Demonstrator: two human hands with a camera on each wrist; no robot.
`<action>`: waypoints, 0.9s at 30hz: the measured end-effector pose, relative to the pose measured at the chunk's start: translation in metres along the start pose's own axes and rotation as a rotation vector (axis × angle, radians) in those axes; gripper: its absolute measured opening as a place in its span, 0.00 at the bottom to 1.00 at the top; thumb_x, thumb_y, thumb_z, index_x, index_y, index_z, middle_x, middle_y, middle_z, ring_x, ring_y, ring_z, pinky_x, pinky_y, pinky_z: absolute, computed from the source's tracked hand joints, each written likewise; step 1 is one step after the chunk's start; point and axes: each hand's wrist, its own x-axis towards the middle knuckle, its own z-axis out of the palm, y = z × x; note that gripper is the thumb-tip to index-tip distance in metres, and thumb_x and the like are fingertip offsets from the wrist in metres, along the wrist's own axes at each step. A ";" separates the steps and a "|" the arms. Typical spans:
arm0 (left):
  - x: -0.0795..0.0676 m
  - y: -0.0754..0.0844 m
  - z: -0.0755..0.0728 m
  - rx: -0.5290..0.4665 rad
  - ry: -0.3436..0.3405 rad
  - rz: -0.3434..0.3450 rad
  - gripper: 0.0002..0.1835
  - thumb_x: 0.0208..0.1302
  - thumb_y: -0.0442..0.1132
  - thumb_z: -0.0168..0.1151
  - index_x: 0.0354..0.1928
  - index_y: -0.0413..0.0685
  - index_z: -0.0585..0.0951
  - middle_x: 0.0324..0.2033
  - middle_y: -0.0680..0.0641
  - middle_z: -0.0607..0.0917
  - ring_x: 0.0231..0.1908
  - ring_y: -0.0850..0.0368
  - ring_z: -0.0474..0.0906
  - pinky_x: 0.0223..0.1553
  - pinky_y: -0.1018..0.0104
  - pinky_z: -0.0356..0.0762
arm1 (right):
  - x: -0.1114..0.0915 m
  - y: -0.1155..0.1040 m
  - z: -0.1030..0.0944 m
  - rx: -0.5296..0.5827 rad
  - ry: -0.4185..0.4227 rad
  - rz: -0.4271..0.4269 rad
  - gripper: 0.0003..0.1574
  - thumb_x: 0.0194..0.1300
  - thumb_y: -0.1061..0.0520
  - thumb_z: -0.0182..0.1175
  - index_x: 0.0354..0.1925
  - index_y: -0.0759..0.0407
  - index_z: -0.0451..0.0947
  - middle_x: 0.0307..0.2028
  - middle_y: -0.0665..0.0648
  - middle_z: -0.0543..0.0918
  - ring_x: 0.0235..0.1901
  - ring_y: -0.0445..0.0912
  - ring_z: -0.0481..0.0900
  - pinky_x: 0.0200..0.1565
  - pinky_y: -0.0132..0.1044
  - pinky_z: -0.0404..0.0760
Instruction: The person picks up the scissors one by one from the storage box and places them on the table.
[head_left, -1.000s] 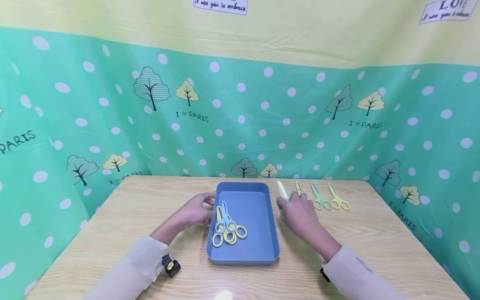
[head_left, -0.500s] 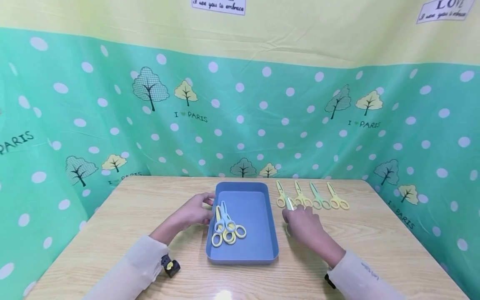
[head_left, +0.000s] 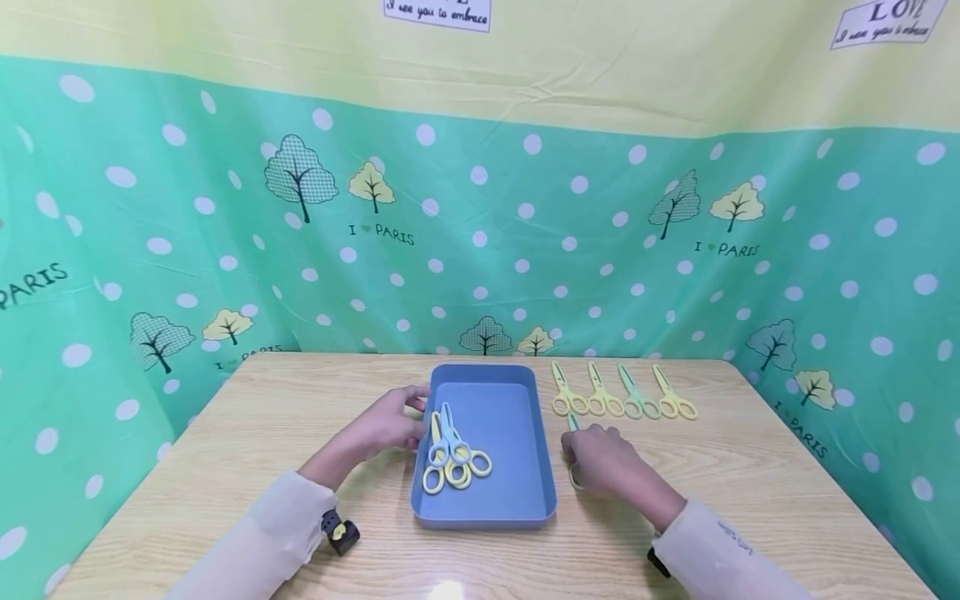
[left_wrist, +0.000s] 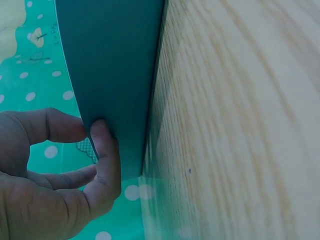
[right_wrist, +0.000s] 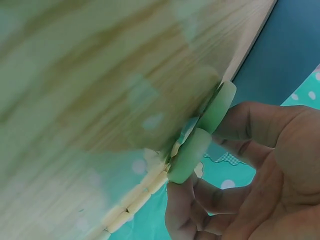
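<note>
A: Quick q: where'd we see the L hand (head_left: pixel 390 421)?

B: At the left wall of the blue tray (head_left: pixel 487 525), thumb & fingertips pinching its rim. We noted a dark wrist strap (head_left: pixel 343 532) too, on that arm.

A: And the R hand (head_left: pixel 603 458)?

B: Just right of the tray, fingers bent, pinching the green scissors (right_wrist: pixel 192 155) by the handle loops, blade tip pointing away fm us.

A: Did those touch the wooden table (head_left: pixel 375 533)?

B: Couldn't tell fm our views; they were v. close to it.

A: What'd we have inside the tray?

B: Blue scissors (head_left: pixel 448 425) atop yellow scissors (head_left: pixel 436 427), all along its left side.

A: Rest?

B: To the right of the tray's far half we saw a row, L to R: two yellow pairs (head_left: pixel 597 383), a green pair (head_left: pixel 630 386), then a last yellow pair (head_left: pixel 664 383), handles nearer us. Dotted curtain (head_left: pixel 495 208) hung behind the tray.
</note>
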 end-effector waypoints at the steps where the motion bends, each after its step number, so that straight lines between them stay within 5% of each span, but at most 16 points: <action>1: 0.000 0.000 0.000 0.000 0.001 0.000 0.45 0.47 0.20 0.58 0.74 0.34 0.65 0.57 0.34 0.72 0.25 0.54 0.76 0.27 0.63 0.81 | 0.000 0.000 0.000 0.006 -0.002 -0.001 0.10 0.57 0.68 0.64 0.31 0.52 0.79 0.26 0.52 0.76 0.30 0.52 0.71 0.30 0.47 0.74; 17: -0.001 -0.001 0.000 0.002 0.005 -0.001 0.44 0.47 0.20 0.59 0.74 0.34 0.65 0.58 0.34 0.73 0.26 0.53 0.77 0.29 0.61 0.83 | -0.001 0.004 -0.002 0.027 0.003 -0.029 0.12 0.54 0.69 0.63 0.32 0.53 0.79 0.28 0.52 0.77 0.30 0.50 0.72 0.33 0.47 0.77; 27: 0.000 -0.001 0.000 0.002 0.005 -0.006 0.44 0.48 0.20 0.59 0.74 0.34 0.65 0.58 0.34 0.73 0.26 0.53 0.77 0.28 0.62 0.83 | 0.001 -0.005 -0.026 -0.018 0.064 -0.029 0.17 0.62 0.64 0.66 0.50 0.56 0.83 0.41 0.59 0.83 0.39 0.55 0.79 0.35 0.49 0.82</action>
